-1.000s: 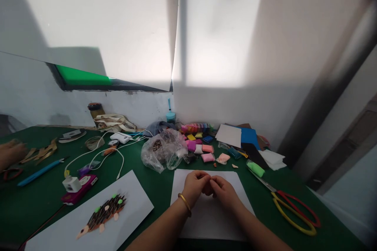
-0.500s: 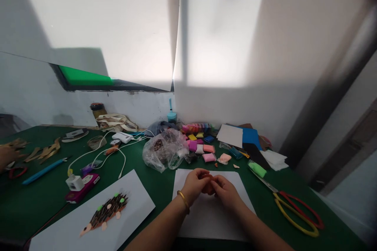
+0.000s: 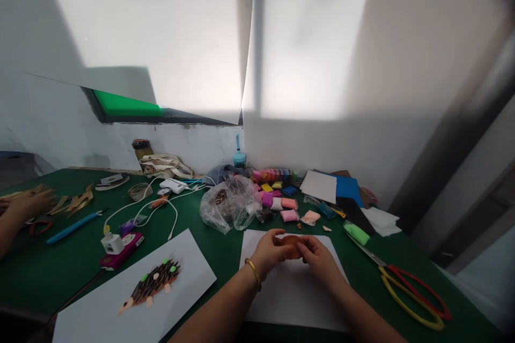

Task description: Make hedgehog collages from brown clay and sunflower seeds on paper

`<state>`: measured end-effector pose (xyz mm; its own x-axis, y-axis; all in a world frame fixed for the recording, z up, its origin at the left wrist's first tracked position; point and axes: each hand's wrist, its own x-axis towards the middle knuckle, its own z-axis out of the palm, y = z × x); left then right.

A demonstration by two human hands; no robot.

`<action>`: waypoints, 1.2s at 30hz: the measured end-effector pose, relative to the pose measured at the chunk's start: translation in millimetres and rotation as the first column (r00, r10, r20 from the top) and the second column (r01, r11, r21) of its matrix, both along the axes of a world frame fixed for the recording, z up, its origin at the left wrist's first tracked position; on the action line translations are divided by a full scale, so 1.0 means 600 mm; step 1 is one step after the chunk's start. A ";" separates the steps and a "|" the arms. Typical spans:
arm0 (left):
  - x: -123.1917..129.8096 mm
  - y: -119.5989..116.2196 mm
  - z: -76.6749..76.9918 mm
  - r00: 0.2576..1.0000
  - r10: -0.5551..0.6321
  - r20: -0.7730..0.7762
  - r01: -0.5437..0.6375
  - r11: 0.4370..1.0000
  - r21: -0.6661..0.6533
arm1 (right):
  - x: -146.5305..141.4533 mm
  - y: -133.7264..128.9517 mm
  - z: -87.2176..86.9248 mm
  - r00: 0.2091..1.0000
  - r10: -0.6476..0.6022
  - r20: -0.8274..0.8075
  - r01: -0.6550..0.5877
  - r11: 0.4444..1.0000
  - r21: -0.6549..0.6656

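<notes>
A flattened, rounded piece of brown clay [image 3: 293, 247] is held between my two hands above a sheet of white paper [image 3: 293, 295]. My left hand [image 3: 269, 253] pinches its left edge with thumb and fingers. On the opposite edge, the thumb and fingertips of my right hand [image 3: 319, 260] are closed. To the left lies another white sheet [image 3: 100, 321] bearing a hedgehog picture [image 3: 155, 284] with dark spines, a brown body and green and pale dots. Small clay crumbs [image 3: 299, 226] sit just beyond the paper.
Behind my hands are a clear plastic bag [image 3: 225, 203] and several coloured clay packets [image 3: 289, 216]. Large scissors [image 3: 414, 289] with red and yellow handles lie at right. A power strip [image 3: 123, 252] with white cables sits left. Another person's hand [image 3: 34, 201] is at far left.
The brown clay now shows a broader, flatter face between my hands, which have spread slightly apart. The whole view has shifted, and the other person's hand shows more at left.
</notes>
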<state>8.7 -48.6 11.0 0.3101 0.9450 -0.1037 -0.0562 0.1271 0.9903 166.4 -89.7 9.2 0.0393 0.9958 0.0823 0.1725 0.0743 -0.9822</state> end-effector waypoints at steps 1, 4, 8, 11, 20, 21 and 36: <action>0.000 0.000 0.000 1.000 -0.005 0.009 0.005 1.000 -0.002 | 0.003 0.001 0.001 1.000 0.006 -0.002 -0.006 1.000 0.003; 0.001 0.001 0.002 1.000 0.007 0.026 -0.008 1.000 0.016 | 0.011 0.005 -0.001 0.997 0.065 -0.047 -0.063 0.998 0.026; -0.001 0.005 0.006 0.999 -0.036 0.009 0.036 0.999 -0.008 | 0.018 0.011 -0.006 0.999 0.049 -0.024 -0.050 0.999 -0.014; -0.008 0.007 0.005 0.998 -0.064 0.001 0.064 0.997 -0.043 | 0.022 0.010 -0.010 0.998 0.036 0.061 -0.032 0.997 -0.065; -0.025 -0.029 -0.031 0.960 -0.152 -0.237 0.172 0.983 0.067 | 0.040 -0.023 -0.021 0.947 0.078 0.312 -0.063 0.996 -0.057; -0.026 -0.031 -0.034 0.957 -0.153 -0.248 0.180 0.980 0.089 | 0.042 -0.024 -0.022 0.943 0.073 0.324 -0.058 0.997 -0.057; -0.060 0.014 -0.045 0.892 0.110 -0.439 0.113 0.885 0.452 | 0.030 0.021 -0.017 0.934 0.030 0.355 -0.022 0.999 -0.025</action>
